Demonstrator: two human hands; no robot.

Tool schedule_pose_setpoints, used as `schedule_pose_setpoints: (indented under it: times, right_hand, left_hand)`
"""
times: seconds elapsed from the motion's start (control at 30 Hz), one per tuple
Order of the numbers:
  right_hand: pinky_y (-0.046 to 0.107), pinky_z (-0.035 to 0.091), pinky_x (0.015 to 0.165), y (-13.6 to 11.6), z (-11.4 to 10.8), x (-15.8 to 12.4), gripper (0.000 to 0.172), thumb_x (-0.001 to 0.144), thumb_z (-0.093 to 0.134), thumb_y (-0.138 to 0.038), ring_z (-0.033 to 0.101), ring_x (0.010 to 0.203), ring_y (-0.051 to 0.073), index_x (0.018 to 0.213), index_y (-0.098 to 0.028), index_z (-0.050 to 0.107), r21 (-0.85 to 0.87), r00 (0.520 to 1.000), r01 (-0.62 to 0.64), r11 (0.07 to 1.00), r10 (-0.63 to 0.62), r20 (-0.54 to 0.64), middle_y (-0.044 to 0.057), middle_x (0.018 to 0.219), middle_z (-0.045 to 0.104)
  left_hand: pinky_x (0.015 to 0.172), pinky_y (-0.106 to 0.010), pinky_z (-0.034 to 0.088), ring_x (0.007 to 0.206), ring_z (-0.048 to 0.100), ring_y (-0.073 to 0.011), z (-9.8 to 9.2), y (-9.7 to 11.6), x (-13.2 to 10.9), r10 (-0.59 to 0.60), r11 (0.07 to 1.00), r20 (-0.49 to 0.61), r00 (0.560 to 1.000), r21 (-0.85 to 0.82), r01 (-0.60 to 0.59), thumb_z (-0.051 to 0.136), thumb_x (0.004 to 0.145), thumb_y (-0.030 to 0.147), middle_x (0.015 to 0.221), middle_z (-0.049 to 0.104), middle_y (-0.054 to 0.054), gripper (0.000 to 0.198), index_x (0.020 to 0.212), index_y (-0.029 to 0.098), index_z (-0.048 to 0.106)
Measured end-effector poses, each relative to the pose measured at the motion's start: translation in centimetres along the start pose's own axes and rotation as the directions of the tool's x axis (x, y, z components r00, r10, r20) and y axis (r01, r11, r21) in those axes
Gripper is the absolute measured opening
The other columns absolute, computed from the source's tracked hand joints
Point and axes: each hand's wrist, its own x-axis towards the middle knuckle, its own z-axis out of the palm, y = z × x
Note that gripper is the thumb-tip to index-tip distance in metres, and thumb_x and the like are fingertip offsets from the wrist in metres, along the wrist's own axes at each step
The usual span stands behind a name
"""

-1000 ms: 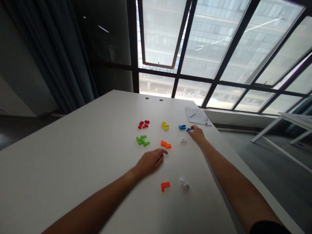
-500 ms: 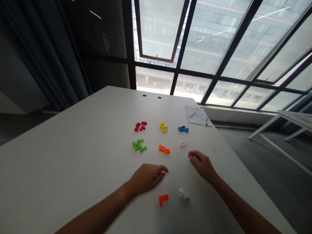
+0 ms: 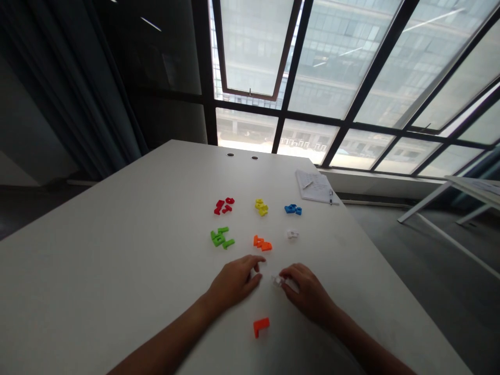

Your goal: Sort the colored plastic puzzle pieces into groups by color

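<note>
Right hand (image 3: 308, 297), fingers pinched on a small white plastic piece (image 3: 278, 281), left hand (image 3: 234, 282) loosely curled and empty on the desk (image 3: 117, 219), near some orange blocks (image 3: 262, 243)

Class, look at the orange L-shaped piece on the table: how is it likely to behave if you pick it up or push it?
The orange L-shaped piece looks like rigid moulded plastic, so it probably won't flex. It lies flat on the white table, so a push would likely slide it rather than roll it. Its thick arms suggest it isn't especially fragile.
</note>
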Motion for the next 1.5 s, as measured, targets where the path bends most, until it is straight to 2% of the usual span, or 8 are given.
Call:
schedule_pose_setpoints:
  times: [0.07, 0.2, 0.37, 0.43, 0.6, 0.8, 1.17, 1.5]
  right_hand:
    - [0.038, 0.052, 0.086, 0.2, 0.7, 1.3, 0.013, 0.090, 0.063, -0.016, 0.063, 0.093, 0.024, 0.100, -0.022, 0.067, 0.019, 1.000, 0.028, 0.999, -0.028, 0.001, 0.006, 0.097, 0.068]
    - [0.040, 0.050, 0.089, 0.4, 1.8, 2.1, 0.015, 0.091, 0.061, -0.015, 0.063, 0.096, 0.025, 0.103, -0.023, 0.066, 0.021, 0.996, 0.091, 0.996, -0.091, -0.022, 0.006, 0.099, 0.068]
    - [0.042, 0.050, 0.090, 0.6, 1.9, 1.7, 0.041, 0.087, 0.068, -0.014, 0.063, 0.095, 0.025, 0.126, -0.022, 0.058, -0.027, 0.994, 0.111, 0.993, -0.111, -0.023, 0.008, 0.111, 0.067]
    - [0.044, 0.050, 0.091, 0.6, 1.9, 1.6, 0.045, 0.086, 0.072, -0.016, 0.062, 0.097, 0.026, 0.128, -0.021, 0.056, -0.056, 0.991, 0.129, 0.990, -0.130, -0.015, 0.008, 0.111, 0.067]
    - [0.043, 0.051, 0.087, 0.3, 1.9, 1.8, 0.038, 0.090, 0.070, -0.020, 0.063, 0.093, 0.026, 0.126, -0.020, 0.057, -0.072, 0.976, 0.184, 0.980, -0.191, -0.101, 0.008, 0.103, 0.067]
    - [0.042, 0.052, 0.086, -0.1, 2.0, 2.1, 0.025, 0.094, 0.068, -0.030, 0.063, 0.090, 0.026, 0.115, -0.021, 0.059, -0.090, 0.936, 0.232, 0.968, -0.248, -0.249, 0.008, 0.098, 0.067]
    - [0.042, 0.050, 0.088, -0.4, 2.1, 2.0, 0.022, 0.098, 0.067, -0.033, 0.064, 0.091, 0.025, 0.116, -0.022, 0.061, -0.093, 0.903, 0.292, 0.952, -0.306, -0.301, 0.008, 0.099, 0.069]
    - [0.042, 0.052, 0.087, -1.1, 2.5, 1.3, 0.019, 0.097, 0.067, -0.033, 0.065, 0.091, 0.025, 0.114, -0.024, 0.062, -0.054, 0.884, 0.265, 0.963, -0.265, -0.385, 0.007, 0.098, 0.069]
  left_hand:
    - [0.082, -0.029, 0.049, 0.087, 0.068, -0.0168, 0.1, 0.0, 0.1, 0.021, 0.999, 0.004, 1.000, 0.050, -0.021, 0.062, 0.092, 0.027, 0.113, 0.070, 0.000, 0.041, 0.132, 0.031, 0.060]
    - [0.080, -0.028, 0.049, 0.090, 0.068, -0.0178, 0.2, -0.2, 0.4, 0.030, 0.994, 0.004, 1.000, 0.103, -0.030, 0.064, 0.093, 0.034, 0.113, 0.070, -0.001, 0.029, 0.122, 0.030, 0.067]
    - [0.075, -0.028, 0.048, 0.086, 0.068, -0.0170, 0.4, -0.3, 0.5, 0.016, 0.988, -0.010, 1.000, 0.155, -0.015, 0.063, 0.095, 0.041, 0.110, 0.070, 0.000, 0.021, 0.112, 0.028, 0.069]
    - [0.076, -0.028, 0.049, 0.086, 0.067, -0.0171, 0.3, -0.2, 0.5, 0.028, 0.986, -0.009, 1.000, 0.168, -0.026, 0.062, 0.096, 0.042, 0.110, 0.070, -0.001, 0.022, 0.112, 0.027, 0.068]
    - [0.080, -0.028, 0.050, 0.088, 0.067, -0.0170, -0.1, -0.1, 0.4, 0.064, 0.995, -0.019, 0.998, 0.080, -0.063, 0.058, 0.099, 0.038, 0.112, 0.070, -0.002, 0.022, 0.115, 0.026, 0.067]
    - [0.070, -0.028, 0.051, 0.070, 0.064, -0.0138, -0.1, -0.3, 0.4, 0.012, 0.996, -0.044, 0.999, -0.090, -0.015, 0.065, 0.092, 0.042, 0.105, 0.071, -0.001, 0.030, 0.117, 0.025, 0.064]
    - [0.069, -0.026, 0.049, 0.070, 0.062, -0.0128, -0.3, 0.1, 0.3, 0.030, 0.995, -0.072, 0.997, -0.098, -0.037, 0.062, 0.095, 0.040, 0.100, 0.071, 0.000, 0.026, 0.115, 0.023, 0.062]
    - [0.068, -0.026, 0.049, 0.069, 0.063, -0.0132, -0.3, 0.5, -0.4, 0.060, 0.995, -0.076, 0.995, -0.075, -0.066, 0.056, 0.098, 0.045, 0.093, 0.072, 0.000, 0.028, 0.116, 0.023, 0.062]
